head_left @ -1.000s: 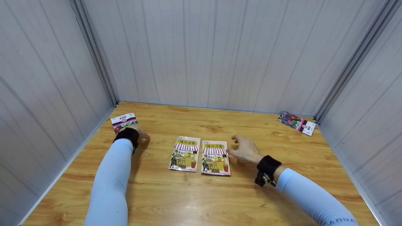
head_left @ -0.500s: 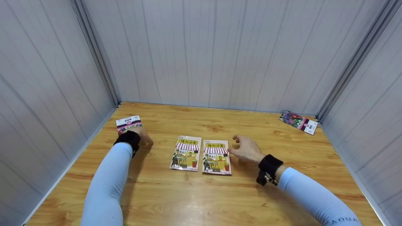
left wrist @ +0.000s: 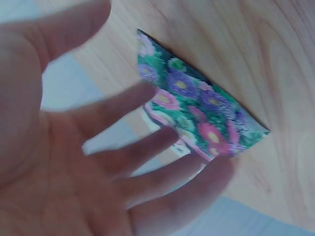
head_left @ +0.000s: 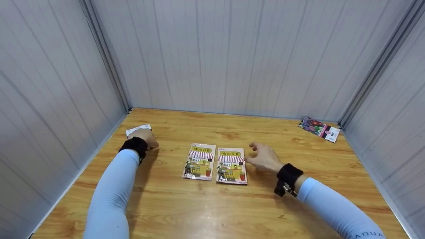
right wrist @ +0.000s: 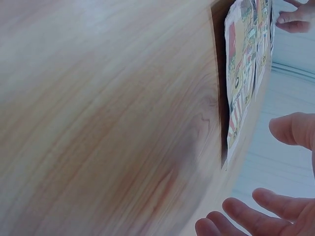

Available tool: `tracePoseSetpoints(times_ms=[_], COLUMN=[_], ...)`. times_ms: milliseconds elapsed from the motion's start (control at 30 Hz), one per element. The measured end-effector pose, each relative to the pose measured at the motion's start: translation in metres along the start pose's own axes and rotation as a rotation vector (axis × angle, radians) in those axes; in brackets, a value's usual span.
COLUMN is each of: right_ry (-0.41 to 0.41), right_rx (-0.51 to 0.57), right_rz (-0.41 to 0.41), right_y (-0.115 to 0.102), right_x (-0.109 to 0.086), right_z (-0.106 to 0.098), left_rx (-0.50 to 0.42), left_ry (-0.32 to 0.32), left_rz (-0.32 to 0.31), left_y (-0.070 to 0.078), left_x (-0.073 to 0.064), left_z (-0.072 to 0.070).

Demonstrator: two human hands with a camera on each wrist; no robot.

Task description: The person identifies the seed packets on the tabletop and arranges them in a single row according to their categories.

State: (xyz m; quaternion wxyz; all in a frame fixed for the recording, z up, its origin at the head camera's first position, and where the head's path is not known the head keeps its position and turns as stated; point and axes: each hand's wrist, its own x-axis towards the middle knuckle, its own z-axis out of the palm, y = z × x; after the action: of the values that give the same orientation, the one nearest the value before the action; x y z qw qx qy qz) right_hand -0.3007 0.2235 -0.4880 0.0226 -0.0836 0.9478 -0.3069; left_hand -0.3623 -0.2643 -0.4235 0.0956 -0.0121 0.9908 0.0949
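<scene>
My left hand (head_left: 143, 136) is over a flower-print seed packet (head_left: 139, 128) at the back left, hiding most of it in the head view. The left wrist view shows its fingers (left wrist: 133, 108) extended across the packet's near side, thumb well apart; whether they touch it I cannot tell. My right hand (head_left: 265, 158) is just right of a seed packet with a striped awning picture (head_left: 231, 166), fingers loosely bent and holding nothing. A matching awning-print packet (head_left: 199, 162) lies flat to its left, a narrow gap between them.
Another flower-print packet (head_left: 318, 129) lies slanted in the back right corner. Pale panel walls (head_left: 212, 59) enclose the wooden tabletop (head_left: 199, 209) at the back and both sides.
The flower-print packet at the left has slid slightly toward the front and right. My left hand has shifted forward over it, covering more. The right hand has stayed beside the awning-print packet.
</scene>
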Motion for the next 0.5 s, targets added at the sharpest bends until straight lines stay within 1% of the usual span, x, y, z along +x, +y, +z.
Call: tracePoseSetpoints(times_ms=[100, 133, 200, 233, 333, 433, 467, 500], right_ry=[0.002, 0.005, 0.013, 0.015, 0.012, 0.012, 0.014, 0.017], right_rx=[-0.003, -0.004, -0.003, -0.001, 0.000, -0.004, -0.004, -0.005], right_rz=[-0.004, -0.005, -0.005, -0.007, -0.011, -0.014, -0.009, -0.007], right_y=[0.001, 0.001, 0.000, 0.000, 0.000, 0.000, 0.000, 0.000], right_x=[0.000, 0.000, 0.001, 0.001, 0.001, 0.001, 0.001, 0.001], right_z=[0.000, 0.000, 0.001, 0.001, 0.001, 0.002, 0.002, 0.002], left_rx=[-0.026, -0.047, -0.096, -0.115, -0.178, -0.227, -0.234, -0.240], left_ry=[0.016, 0.034, 0.036, 0.045, 0.034, 0.040, 0.031, 0.041], left_rz=[-0.077, -0.120, -0.201, -0.233, -0.313, -0.390, -0.414, -0.434], left_y=[-0.005, -0.010, -0.018, -0.025, -0.037, -0.043, -0.041, -0.041], left_x=[0.010, 0.016, 0.029, 0.039, 0.055, 0.064, 0.063, 0.064], left_z=[0.005, 0.008, 0.014, 0.020, 0.029, 0.035, 0.034, 0.035])
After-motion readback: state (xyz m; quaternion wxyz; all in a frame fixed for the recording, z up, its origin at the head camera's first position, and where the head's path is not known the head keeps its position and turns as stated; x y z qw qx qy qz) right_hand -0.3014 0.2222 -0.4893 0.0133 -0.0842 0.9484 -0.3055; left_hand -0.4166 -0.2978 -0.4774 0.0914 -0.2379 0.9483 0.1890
